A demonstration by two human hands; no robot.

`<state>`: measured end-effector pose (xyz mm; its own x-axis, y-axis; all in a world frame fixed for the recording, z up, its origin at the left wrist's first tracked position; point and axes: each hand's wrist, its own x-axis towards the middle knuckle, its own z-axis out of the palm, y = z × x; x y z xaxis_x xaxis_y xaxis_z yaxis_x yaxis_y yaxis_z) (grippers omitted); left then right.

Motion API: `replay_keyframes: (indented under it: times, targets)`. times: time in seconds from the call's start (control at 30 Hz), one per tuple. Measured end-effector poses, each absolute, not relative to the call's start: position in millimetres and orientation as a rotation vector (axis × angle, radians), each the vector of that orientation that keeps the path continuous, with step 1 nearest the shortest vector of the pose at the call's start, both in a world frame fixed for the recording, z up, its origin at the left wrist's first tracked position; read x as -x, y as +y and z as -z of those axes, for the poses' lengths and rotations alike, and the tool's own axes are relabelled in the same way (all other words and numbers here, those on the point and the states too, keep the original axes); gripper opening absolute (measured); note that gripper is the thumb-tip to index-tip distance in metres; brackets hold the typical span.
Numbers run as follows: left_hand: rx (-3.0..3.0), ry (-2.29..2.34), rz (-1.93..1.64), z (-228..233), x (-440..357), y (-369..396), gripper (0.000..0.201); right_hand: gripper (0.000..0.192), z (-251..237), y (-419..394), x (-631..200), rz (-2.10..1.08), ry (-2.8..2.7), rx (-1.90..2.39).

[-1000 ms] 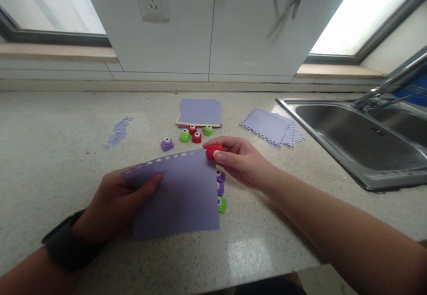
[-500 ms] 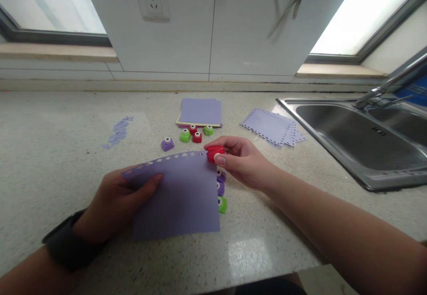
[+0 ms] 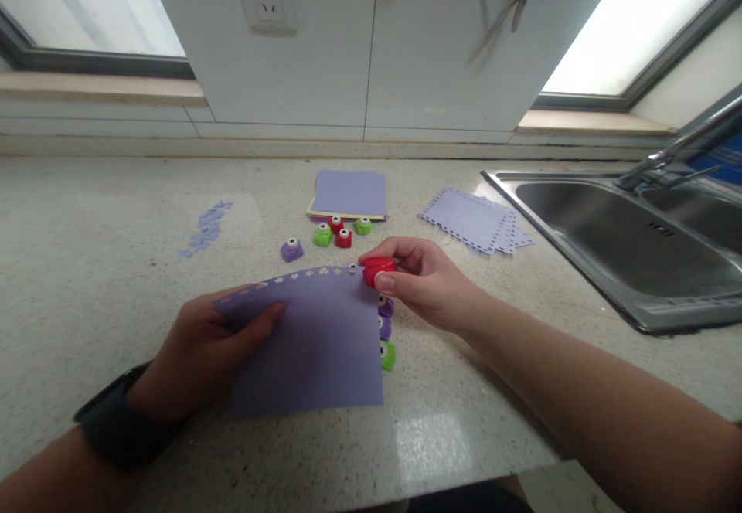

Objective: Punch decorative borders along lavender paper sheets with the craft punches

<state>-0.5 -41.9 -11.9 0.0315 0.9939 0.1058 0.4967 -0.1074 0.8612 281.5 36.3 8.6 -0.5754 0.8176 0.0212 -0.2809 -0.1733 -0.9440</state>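
over the near part of the counter (image 3: 452, 397), a purple sheet (image 3: 313, 358) is held up, slightly bowed, w/ a row of small cut-outs along its far edge. l. hand (image 3: 212, 343) grips the sheet's left side, thumb on top, fingers hidden underneath. r. hand (image 3: 420, 281) pinches a red craft punch (image 3: 379, 266) btwn thumb & fingers at the sheet's far right corner; can't tell how deep the paper sits in it. step in hand, prob.: punching the end of that row. next move seems to call for a squeeze w/ l. hand steady, then turning the sheet, as near & right edges look uncut. purple punches (image 3: 385, 328) & green punch (image 3: 389, 356) sit by the right edge, partly hidden.
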Motion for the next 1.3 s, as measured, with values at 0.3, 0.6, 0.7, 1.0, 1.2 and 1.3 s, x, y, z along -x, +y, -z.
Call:
replay_keyframes:
  times: [0.3,0.6,0.7,1.0,1.2,1.3]
  targets:
    - [-1.67,1.51,-0.995,12.4,1.2,-43.8,0.024,0.03,-10.8,35.6,-281.0,-1.835,-1.327,0.651]
    - [-1.711,1.527,-0.972,11.6,1.4,-43.1,0.024,0.028,-8.9,36.9,-283.5,-1.827,-1.351,0.667]
    - [-1.717,1.501,-0.979,11.1,0.8,-42.7,0.024,0.031,-9.1,37.3,-282.7,-1.829,-1.334,0.678]
    - [-1.711,1.479,-1.002,11.9,-0.4,-42.1,0.025,0.032,-10.9,35.4,-279.4,-1.831,-1.302,0.685]
    - [-1.696,1.479,-1.03,9.7,-1.6,-42.3,0.023,0.032,-12.6,34.6,-279.5,-1.814,-1.31,0.717]
    - [-1.68,1.471,-1.035,10.9,-1.2,-42.0,0.021,0.033,-14.3,33.8,-278.8,-1.814,-1.316,0.728]
